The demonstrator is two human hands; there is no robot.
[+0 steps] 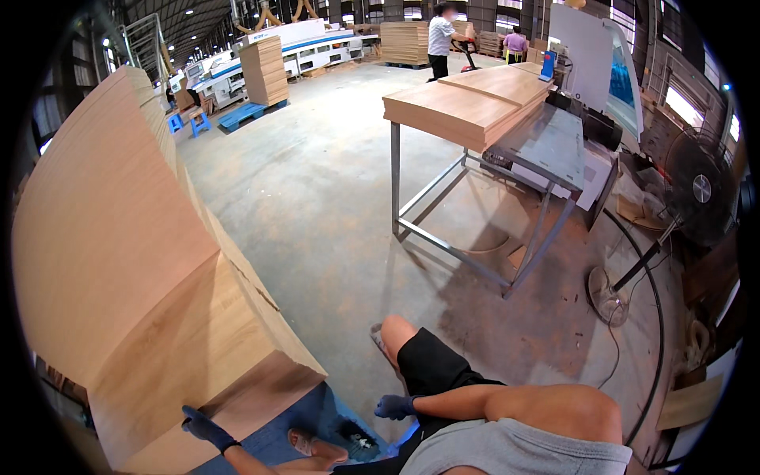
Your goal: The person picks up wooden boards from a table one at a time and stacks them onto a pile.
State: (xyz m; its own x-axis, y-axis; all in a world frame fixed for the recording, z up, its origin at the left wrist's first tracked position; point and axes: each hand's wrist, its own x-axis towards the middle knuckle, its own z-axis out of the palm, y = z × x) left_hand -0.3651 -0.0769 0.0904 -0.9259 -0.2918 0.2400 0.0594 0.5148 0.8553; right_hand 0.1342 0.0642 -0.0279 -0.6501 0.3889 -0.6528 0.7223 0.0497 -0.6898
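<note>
Wooden boards (142,261) remain stacked, none lifted, as the gloved left hand (204,428) presses flat against the stack's near end; the right hand (393,407) hangs loosely curled and empty beside it.

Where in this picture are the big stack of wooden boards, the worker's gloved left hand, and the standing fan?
Stack of wooden boards (119,261), head view, on its broad top face.
Left hand (204,429), head view, on the blue glove's back, against the stack's end.
Standing fan (701,188), head view, on its round hub.

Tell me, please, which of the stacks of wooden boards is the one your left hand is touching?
The big stack of boards at the near left; the gloved left hand rests on its lower corner. The stack on the metal table stands far off.
</note>
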